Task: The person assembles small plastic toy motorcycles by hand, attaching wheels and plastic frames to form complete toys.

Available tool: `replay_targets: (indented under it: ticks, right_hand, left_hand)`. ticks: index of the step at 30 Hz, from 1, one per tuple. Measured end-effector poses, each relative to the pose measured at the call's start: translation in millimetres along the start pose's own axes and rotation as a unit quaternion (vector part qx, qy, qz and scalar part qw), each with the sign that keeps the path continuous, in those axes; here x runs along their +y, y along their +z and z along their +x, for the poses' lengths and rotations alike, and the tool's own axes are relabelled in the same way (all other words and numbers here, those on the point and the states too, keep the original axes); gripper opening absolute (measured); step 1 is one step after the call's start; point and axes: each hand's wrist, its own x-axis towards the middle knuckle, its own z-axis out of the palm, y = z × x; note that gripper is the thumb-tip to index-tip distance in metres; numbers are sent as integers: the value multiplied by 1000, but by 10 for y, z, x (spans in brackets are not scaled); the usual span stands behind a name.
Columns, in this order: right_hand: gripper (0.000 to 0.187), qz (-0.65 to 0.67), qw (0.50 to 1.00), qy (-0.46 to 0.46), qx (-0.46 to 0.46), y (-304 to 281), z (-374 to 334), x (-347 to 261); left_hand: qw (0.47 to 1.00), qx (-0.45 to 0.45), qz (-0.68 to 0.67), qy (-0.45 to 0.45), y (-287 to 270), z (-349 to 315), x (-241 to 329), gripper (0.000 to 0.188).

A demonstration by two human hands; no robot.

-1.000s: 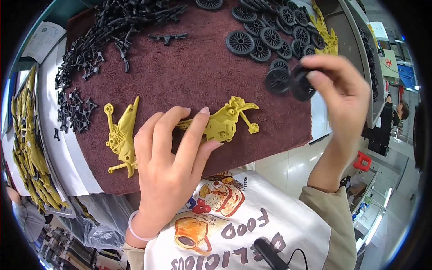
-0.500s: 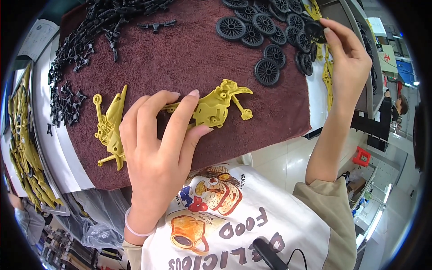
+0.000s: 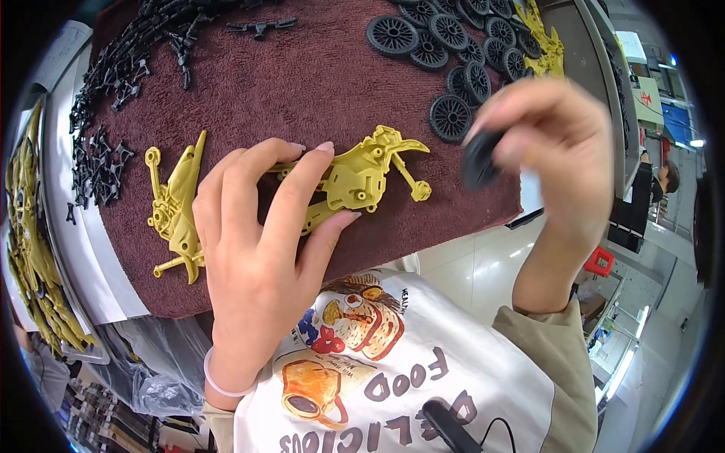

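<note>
Under my left hand (image 3: 260, 219) a yellow plastic toy motorcycle body half (image 3: 355, 181) lies on the brown towel, held between thumb and fingers, its inner side with pegs facing up. My right hand (image 3: 555, 147) pinches a black toy wheel (image 3: 482, 160) in the air over the towel's right part; hand and wheel are blurred by motion. Another yellow motorcycle body half (image 3: 177, 208) rests to the left of my left hand, partly hidden behind it. Several more black spoked wheels (image 3: 450, 118) are heaped at the far right of the towel.
Black small plastic parts (image 3: 102, 162) pile along the towel's left side and far left, with a single black handlebar-like piece (image 3: 260, 28) near them. Yellow parts fill a tray (image 3: 41, 257) at the left, and more yellow parts (image 3: 545, 45) lie beyond the wheels. A grey bin (image 3: 593, 68) stands at the right.
My right hand has come from the wheel heap toward me and to the left, carrying a black wheel. My left hand stays on the yellow body half.
</note>
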Motion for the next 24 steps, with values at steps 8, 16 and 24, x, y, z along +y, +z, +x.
replay_targets:
  ticks: [8, 16, 24]
  right_hand:
    - [19, -143, 984, 96, 49, 504, -153, 160]
    - [14, -37, 993, 77, 80, 451, -195, 244]
    - [14, -18, 994, 83, 68, 386, -189, 220]
  left_hand:
    - [999, 14, -49, -18, 0, 47, 17, 45]
    - [999, 16, -47, -14, 7, 37, 12, 46]
    - [999, 10, -40, -16, 13, 35, 14, 45]
